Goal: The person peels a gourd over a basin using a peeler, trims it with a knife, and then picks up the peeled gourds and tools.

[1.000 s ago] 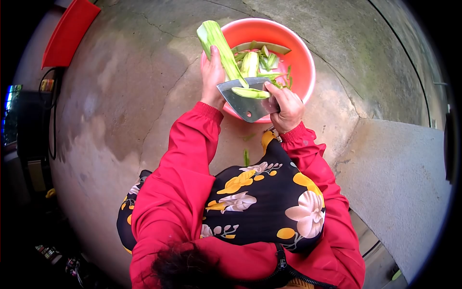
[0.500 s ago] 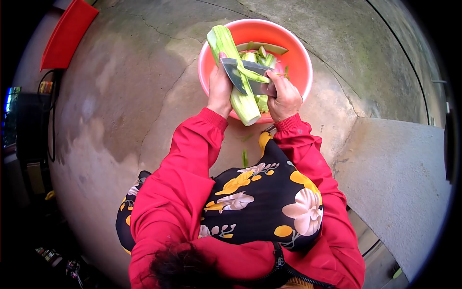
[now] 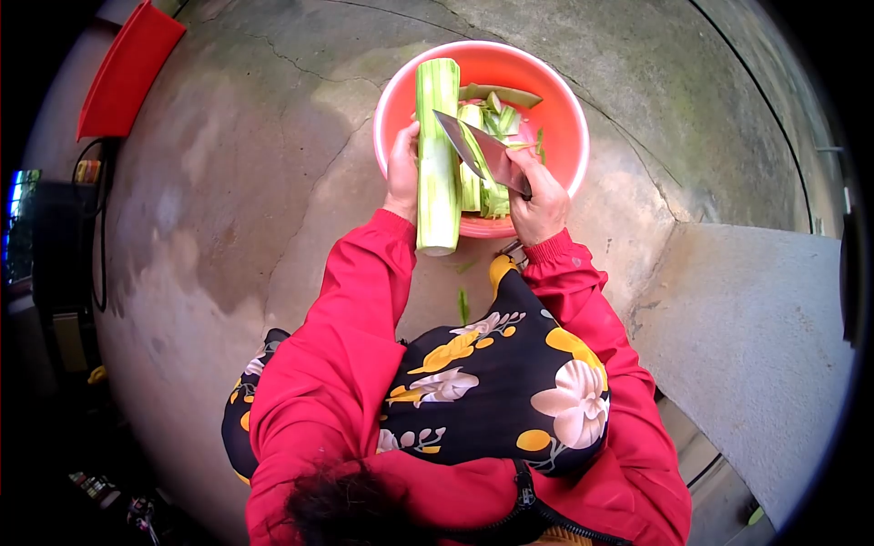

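A long, pale green, partly peeled gourd (image 3: 439,164) stands nearly lengthwise over the left side of a pink-red plastic basin (image 3: 566,109). Closed around its left side is my left hand (image 3: 403,173), with most of the fingers hidden behind it. My right hand (image 3: 541,196) grips a broad-bladed kitchen knife (image 3: 501,164), its tip pointing up and left beside the gourd. A thin green strip of peel (image 3: 473,150) lies along the blade. Under the knife, the basin holds cut pieces and green peelings (image 3: 494,202).
The basin sits on a cracked concrete floor (image 3: 300,164). A raised grey slab (image 3: 746,309) is at the right, a red plastic object (image 3: 130,68) at the upper left. One green scrap (image 3: 463,307) lies on the floor near my floral-clad knees (image 3: 496,382).
The gourd has turned from slanting to nearly upright in view and shifted left. The knife has moved off its surface to the right, its blade now tilted.
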{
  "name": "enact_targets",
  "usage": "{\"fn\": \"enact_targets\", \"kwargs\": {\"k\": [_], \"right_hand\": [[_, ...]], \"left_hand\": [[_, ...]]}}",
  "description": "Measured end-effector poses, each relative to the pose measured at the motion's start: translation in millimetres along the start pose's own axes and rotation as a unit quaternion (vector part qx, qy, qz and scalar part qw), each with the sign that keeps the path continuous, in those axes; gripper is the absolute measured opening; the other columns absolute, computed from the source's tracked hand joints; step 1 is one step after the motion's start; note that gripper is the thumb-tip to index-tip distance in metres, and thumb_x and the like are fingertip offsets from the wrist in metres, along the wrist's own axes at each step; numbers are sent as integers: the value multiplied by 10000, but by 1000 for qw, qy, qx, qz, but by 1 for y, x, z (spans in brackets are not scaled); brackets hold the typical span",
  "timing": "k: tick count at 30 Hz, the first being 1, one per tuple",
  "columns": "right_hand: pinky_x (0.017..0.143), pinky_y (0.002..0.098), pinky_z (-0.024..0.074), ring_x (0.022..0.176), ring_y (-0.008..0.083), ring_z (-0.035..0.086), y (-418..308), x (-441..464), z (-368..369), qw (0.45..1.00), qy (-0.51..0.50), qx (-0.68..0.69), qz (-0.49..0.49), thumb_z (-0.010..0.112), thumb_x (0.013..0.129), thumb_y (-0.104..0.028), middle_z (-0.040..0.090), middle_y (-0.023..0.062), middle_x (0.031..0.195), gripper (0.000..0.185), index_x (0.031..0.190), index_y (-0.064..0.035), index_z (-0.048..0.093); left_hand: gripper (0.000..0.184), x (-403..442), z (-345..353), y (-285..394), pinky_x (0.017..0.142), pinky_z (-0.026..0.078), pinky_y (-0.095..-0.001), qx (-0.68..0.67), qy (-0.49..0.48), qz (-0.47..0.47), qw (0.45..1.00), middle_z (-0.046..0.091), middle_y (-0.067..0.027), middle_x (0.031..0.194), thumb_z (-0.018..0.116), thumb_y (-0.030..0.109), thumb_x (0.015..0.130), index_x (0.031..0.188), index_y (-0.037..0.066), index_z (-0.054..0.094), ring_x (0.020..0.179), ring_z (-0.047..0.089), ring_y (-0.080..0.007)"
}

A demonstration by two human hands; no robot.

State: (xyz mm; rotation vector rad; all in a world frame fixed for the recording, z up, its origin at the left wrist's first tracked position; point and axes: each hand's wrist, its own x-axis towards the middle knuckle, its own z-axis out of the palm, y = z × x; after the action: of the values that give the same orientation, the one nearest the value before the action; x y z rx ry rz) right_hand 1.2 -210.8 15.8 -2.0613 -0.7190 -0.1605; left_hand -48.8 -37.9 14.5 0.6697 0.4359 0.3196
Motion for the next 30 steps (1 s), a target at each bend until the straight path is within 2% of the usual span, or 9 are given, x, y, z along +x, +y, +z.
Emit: {"fn": "enact_targets", "kwargs": {"k": [2, 4, 6, 8, 10, 17, 25, 28, 30], "right_hand": [[596, 334, 463, 671, 268, 578, -6, -6, -2, 998, -7, 6, -58, 586, 579, 57, 581, 99, 740, 449, 999, -99, 616], [594, 301, 452, 631, 224, 573, -14, -12, -7, 996, -13, 22, -89, 547, 616, 108, 561, 79, 694, 445, 1027, -52, 601], [557, 292, 434, 590, 206, 551, -22, -20, -15, 992, -77, 34, -90, 556, 605, 106, 537, 60, 650, 451, 1025, -52, 605], [525, 279, 411, 547, 191, 529, -30, -27, -18, 990, -76, 56, -108, 587, 590, 103, 515, 41, 611, 451, 1014, -49, 612], [495, 326, 405, 517, 230, 507, -40, -31, -24, 986, -80, 65, -130, 633, 550, 20, 491, 50, 593, 432, 968, -86, 633], [497, 315, 398, 535, 215, 511, -58, -32, -25, 977, -82, 72, -184, 652, 535, -11, 509, 37, 628, 467, 995, -86, 632], [486, 316, 390, 521, 209, 505, -55, -25, -25, 976, -104, 14, -192, 653, 526, -30, 505, 34, 625, 487, 1008, -98, 633], [478, 297, 372, 496, 190, 486, -54, -24, -25, 978, -86, 31, -188, 653, 554, 51, 464, 26, 582, 465, 1003, -68, 622], [487, 313, 391, 518, 206, 502, -54, -26, -25, 980, -63, 41, -184, 655, 516, -15, 505, 30, 628, 506, 1014, -103, 632]], "left_hand": [[534, -9, 16, 13, 661, 509, -266, -17, 12, -15, 1000, 598, -93, 868, 344, 495, 912, 1130, 37, 512, 753, 599, -157], [600, -1, 0, 15, 616, 513, -270, -13, 9, -37, 999, 576, -95, 807, 351, 560, 887, 1110, 27, 512, 701, 585, -163], [609, 4, -8, 15, 612, 513, -291, -71, -12, -39, 997, 540, -118, 831, 364, 550, 886, 1032, -23, 511, 695, 557, -172], [579, 6, -7, 20, 588, 498, -278, -48, 21, -15, 999, 525, -108, 793, 394, 525, 886, 962, -36, 515, 643, 532, -165], [561, 5, -6, 25, 582, 490, -269, -50, 27, -19, 998, 532, -114, 786, 384, 511, 892, 909, -33, 518, 636, 537, -173], [544, 4, -3, 34, 556, 475, -276, -54, 39, 40, 997, 544, -92, 719, 333, 512, 903, 904, 8, 535, 616, 547, -174], [553, 0, 11, 32, 521, 448, -282, -13, 133, 19, 991, 516, -60, 674, 328, 557, 891, 866, 39, 518, 579, 524, -165], [554, 2, 7, 32, 521, 442, -280, -8, 141, 18, 990, 510, -55, 664, 326, 568, 886, 851, 47, 511, 570, 518, -162], [555, 3, 5, 31, 519, 441, -280, -11, 132, 18, 991, 508, -55, 660, 325, 573, 884, 847, 50, 507, 567, 517, -161]]}}
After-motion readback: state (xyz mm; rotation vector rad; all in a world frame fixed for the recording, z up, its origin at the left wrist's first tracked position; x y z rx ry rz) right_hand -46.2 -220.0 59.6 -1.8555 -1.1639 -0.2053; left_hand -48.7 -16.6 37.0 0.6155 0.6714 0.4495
